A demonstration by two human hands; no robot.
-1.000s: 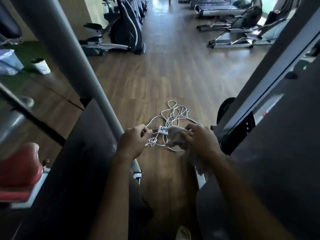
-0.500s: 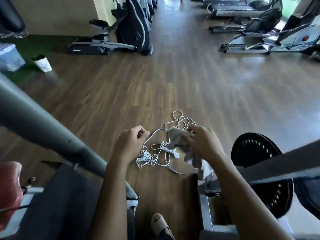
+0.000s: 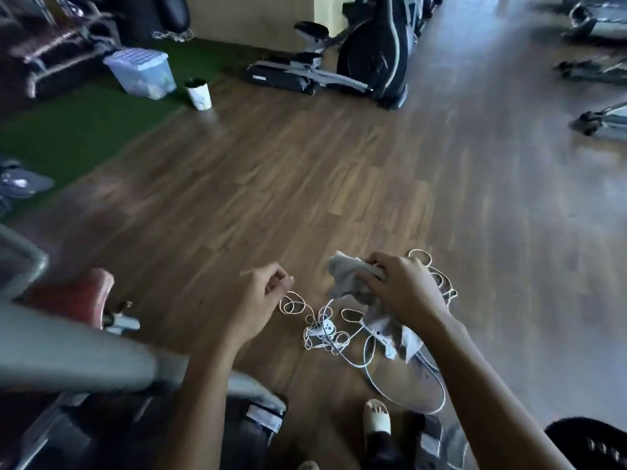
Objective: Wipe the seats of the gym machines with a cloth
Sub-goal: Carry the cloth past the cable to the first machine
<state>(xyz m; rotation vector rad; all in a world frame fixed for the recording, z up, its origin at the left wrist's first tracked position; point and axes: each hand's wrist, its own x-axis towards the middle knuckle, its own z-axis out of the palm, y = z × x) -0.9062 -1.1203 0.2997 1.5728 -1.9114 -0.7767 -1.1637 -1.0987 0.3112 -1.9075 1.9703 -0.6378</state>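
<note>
My right hand (image 3: 403,290) grips a crumpled grey cloth (image 3: 349,276), which hangs down past my wrist. My left hand (image 3: 261,296) has its fingers curled, and a thin white cord (image 3: 291,303) meets its fingertips. That cord runs into a tangle with a white power strip (image 3: 322,330) between and below my hands, over the wooden floor. A red padded seat (image 3: 78,296) of a machine sits at the lower left, apart from both hands. The cloth touches no seat.
A blurred grey machine bar (image 3: 68,354) crosses the lower left. A black weight plate (image 3: 590,442) is at the bottom right, and my sandalled foot (image 3: 376,422) is below the tangle. An elliptical trainer (image 3: 373,56), a plastic box (image 3: 139,71) and a white cup (image 3: 199,95) stand further off.
The view has swung left past the machine frame, bringing the red seat, box and green turf into sight. My hands have drawn further apart, and the cord tangle now hangs lower between them.
</note>
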